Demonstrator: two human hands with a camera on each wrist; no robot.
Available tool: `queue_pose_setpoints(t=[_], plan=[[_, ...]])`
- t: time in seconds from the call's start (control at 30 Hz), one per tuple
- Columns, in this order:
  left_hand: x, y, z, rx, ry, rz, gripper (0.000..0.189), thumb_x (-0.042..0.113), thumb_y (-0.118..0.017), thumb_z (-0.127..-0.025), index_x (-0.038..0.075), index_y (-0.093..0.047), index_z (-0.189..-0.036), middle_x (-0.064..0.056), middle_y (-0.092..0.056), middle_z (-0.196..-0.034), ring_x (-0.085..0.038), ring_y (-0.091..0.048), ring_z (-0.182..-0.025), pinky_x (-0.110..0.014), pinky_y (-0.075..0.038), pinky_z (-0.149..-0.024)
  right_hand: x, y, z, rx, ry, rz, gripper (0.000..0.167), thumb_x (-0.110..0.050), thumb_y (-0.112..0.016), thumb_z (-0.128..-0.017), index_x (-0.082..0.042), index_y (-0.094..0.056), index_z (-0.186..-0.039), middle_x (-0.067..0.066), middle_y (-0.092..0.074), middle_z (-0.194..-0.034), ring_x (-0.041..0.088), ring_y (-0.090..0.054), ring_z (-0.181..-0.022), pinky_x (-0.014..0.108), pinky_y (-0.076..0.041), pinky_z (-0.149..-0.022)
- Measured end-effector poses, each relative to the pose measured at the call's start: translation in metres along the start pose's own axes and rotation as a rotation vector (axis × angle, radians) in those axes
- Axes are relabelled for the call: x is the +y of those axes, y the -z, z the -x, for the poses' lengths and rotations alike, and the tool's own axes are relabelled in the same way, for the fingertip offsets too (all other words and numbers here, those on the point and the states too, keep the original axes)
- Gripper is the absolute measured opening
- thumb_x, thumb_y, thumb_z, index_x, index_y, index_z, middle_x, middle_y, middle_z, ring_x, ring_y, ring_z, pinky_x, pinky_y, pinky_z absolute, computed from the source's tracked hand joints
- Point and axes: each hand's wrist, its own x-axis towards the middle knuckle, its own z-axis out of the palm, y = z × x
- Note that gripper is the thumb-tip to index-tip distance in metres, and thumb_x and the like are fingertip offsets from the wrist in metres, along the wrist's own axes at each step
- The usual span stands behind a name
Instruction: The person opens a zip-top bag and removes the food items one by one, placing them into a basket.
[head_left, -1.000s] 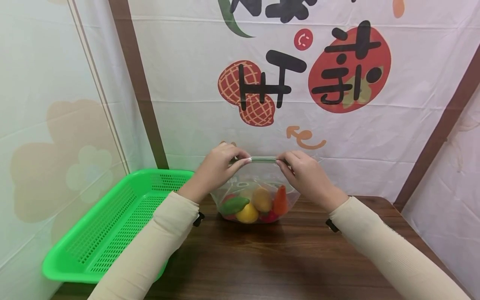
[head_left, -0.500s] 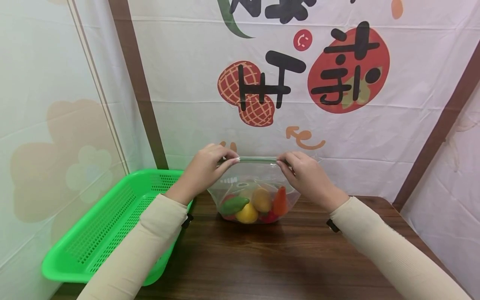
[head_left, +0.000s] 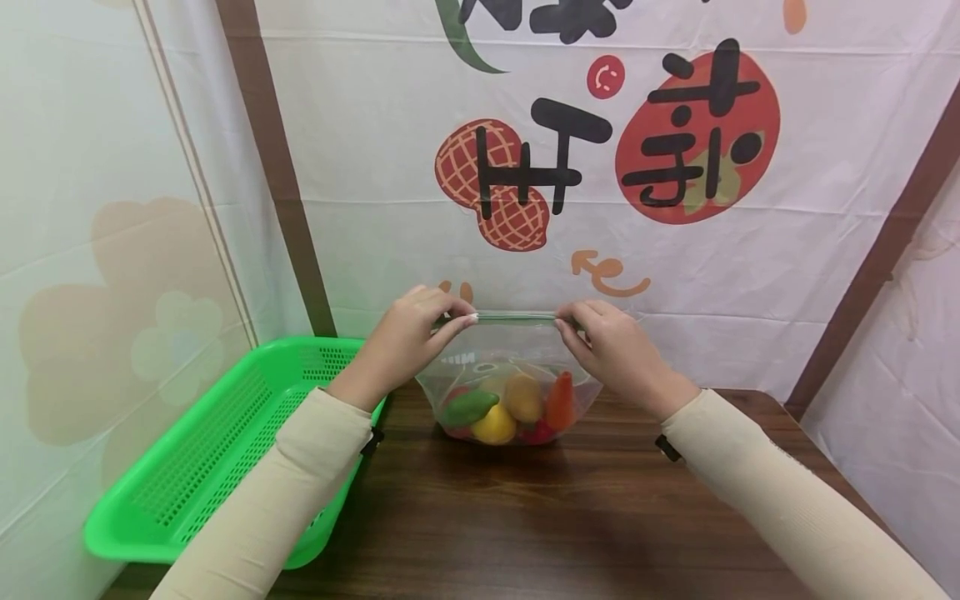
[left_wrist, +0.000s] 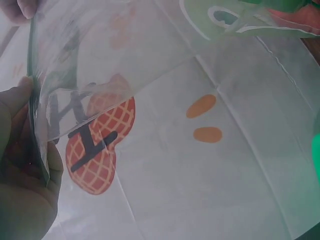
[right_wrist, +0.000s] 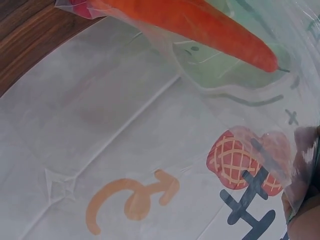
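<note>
- Left hand (head_left: 416, 333): thumb and fingers pinch the green zip strip (head_left: 516, 317).
- Right hand (head_left: 611, 343): pinches the same strip farther right.
- Zip bag (head_left: 517, 342): upright below, its filled bottom on the wooden table (head_left: 517, 517).
- Inside: carrot (head_left: 560, 402) at right, yellow lemon-like fruit (head_left: 495, 426), brownish potato-like piece (head_left: 523, 397), green piece (head_left: 470, 408) at left.
- Green basket (head_left: 217, 458): left of the bag, partly behind the left sleeve (head_left: 296, 467).

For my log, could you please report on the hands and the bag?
Left hand and right hand pinching zip-top bag by green strip. Carrot, other produce inside. Nothing visibly blocking; green basket at left.
</note>
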Motion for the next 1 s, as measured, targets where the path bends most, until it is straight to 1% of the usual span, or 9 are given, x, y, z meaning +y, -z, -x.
queue_pose_setpoints(t=[0.17, 0.3, 0.53, 0.67, 0.83, 1.0], plan=[[0.001, 0.000, 0.000, 0.001, 0.009, -0.008, 0.013, 0.023, -0.071, -0.095, 0.013, -0.075, -0.102, 0.004, -0.069, -0.094, -0.016, -0.052, -0.085, -0.033, -0.045, -0.071, 0.000, -0.002, -0.002, -0.023, -0.007, 0.012, 0.015, -0.012, -0.070, -0.095, -0.004, -0.067, -0.107, 0.008, -0.068, -0.097, 0.016, -0.062, -0.081, 0.031, -0.056, -0.070], [0.002, 0.000, 0.001, 0.002, 0.011, -0.015, 0.013, 0.023, -0.070, -0.096, 0.013, -0.075, -0.102, 0.004, -0.069, -0.095, -0.016, -0.052, -0.085, -0.033, -0.044, -0.071, -0.003, -0.006, -0.005, -0.051, -0.001, 0.017, 0.018, -0.015, -0.069, -0.096, -0.005, -0.067, -0.110, 0.008, -0.068, -0.101, 0.018, -0.063, -0.086, 0.033, -0.057, -0.073], [0.005, 0.000, 0.001, 0.010, 0.001, -0.022, 0.012, 0.022, -0.071, -0.095, 0.013, -0.075, -0.102, 0.003, -0.069, -0.094, -0.017, -0.052, -0.084, -0.033, -0.045, -0.070, -0.009, -0.019, -0.016, -0.028, 0.063, -0.021, 0.022, -0.016, -0.072, -0.094, -0.003, -0.066, -0.111, 0.008, -0.067, -0.099, 0.018, -0.063, -0.086, 0.030, -0.057, -0.073], [0.006, -0.001, 0.000, 0.012, -0.002, -0.013, 0.012, 0.021, -0.072, -0.094, 0.012, -0.075, -0.101, 0.002, -0.069, -0.094, -0.017, -0.052, -0.084, -0.033, -0.045, -0.070, -0.011, -0.026, -0.022, -0.034, 0.095, -0.028, 0.023, -0.019, -0.072, -0.094, -0.002, -0.065, -0.110, 0.009, -0.067, -0.100, 0.019, -0.065, -0.089, 0.031, -0.058, -0.075], [0.006, -0.001, 0.000, 0.007, -0.006, -0.010, 0.015, 0.024, -0.070, -0.095, 0.012, -0.075, -0.102, 0.001, -0.070, -0.095, -0.018, -0.052, -0.084, -0.033, -0.045, -0.069, -0.014, -0.032, -0.027, -0.039, 0.123, -0.016, 0.022, -0.020, -0.070, -0.095, -0.003, -0.065, -0.108, 0.009, -0.068, -0.097, 0.020, -0.066, -0.085, 0.032, -0.057, -0.072], [0.004, -0.001, 0.001, 0.004, 0.004, -0.008, 0.015, 0.025, -0.069, -0.096, 0.012, -0.075, -0.102, 0.003, -0.069, -0.095, -0.017, -0.051, -0.083, -0.032, -0.045, -0.068, -0.016, -0.034, -0.028, -0.037, 0.135, -0.021, 0.014, -0.016, -0.067, -0.097, -0.004, -0.064, -0.104, 0.005, -0.066, -0.092, 0.017, -0.060, -0.079, 0.031, -0.053, -0.067]])
